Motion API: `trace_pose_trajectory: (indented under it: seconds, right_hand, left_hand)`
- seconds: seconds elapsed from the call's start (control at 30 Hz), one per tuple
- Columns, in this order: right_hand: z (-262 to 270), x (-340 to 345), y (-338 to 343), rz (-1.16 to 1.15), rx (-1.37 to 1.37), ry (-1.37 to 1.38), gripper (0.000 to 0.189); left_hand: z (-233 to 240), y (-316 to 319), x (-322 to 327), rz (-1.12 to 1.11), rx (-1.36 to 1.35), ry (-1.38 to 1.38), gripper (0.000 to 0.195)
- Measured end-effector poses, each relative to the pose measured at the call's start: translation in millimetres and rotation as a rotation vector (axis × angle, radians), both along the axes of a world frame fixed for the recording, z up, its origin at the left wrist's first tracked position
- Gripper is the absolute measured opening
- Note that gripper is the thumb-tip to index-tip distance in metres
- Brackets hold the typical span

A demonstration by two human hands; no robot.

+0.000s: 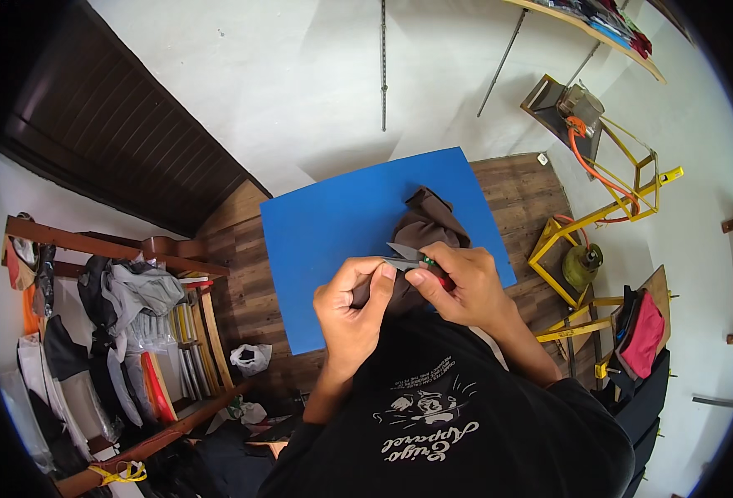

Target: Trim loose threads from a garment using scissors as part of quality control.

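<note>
My left hand [355, 305] pinches part of a dark brown cloth garment [430, 225] between thumb and forefinger. My right hand [466, 283] is closed around a pair of small thread snips [407, 251], with green and red showing at the grip. The two pointed metal blades stand apart and point toward my left fingertips, close to them. What lies right at the blade tips is too small to tell. Most of the garment lies bunched on a blue tabletop [323, 230], partly hidden under both hands.
On the left, a wooden rack [117, 244] holds clothes and plastic-wrapped items. A white plastic bag [251, 359] lies on the floor. To the right stand a yellow metal frame [566, 227], a green gas cylinder [582, 266] and folded clothes [643, 333].
</note>
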State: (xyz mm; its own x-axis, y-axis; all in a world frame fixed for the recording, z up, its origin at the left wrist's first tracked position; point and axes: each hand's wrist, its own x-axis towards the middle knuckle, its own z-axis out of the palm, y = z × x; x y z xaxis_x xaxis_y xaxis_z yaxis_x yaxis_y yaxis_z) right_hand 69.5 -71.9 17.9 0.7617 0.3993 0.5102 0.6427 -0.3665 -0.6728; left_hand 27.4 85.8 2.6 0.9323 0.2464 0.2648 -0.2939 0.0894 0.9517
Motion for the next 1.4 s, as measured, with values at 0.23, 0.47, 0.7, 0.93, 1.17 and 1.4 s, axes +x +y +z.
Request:
trace_pose_trajectory:
  seconds: [0.23,0.47,0.7,0.93,1.17,1.4]
  right_hand:
    - [-3.0,-0.8,-0.2,0.004,-0.023,-0.03,0.015]
    - [4.6,-5.9,0.3,-0.097,-0.001,0.004,0.018]
    - [3.8,-8.2,-1.6,-0.036,-0.008,0.001,0.018]
    - [3.2,-8.7,-1.0,-0.035,-0.027,0.055,0.016]
    - [9.3,-7.4,-0.2,-0.003,-0.039,0.081,0.017]
    - [8.9,-2.1,-1.6,0.057,-0.004,0.149,0.019]
  left_hand:
    - [1.5,1.1,-1.4,-0.008,0.04,-0.013,0.005]
    - [2.4,1.9,0.1,0.004,0.056,-0.018,0.007]
    - [1.0,2.7,0.1,-0.026,0.019,0.018,0.007]
    - [0.6,2.4,-0.7,-0.041,0.06,0.013,0.006]
    - [0.3,1.7,-0.3,-0.006,0.104,-0.035,0.006]
    - [0.0,1.6,0.3,0.005,0.14,-0.07,0.007]
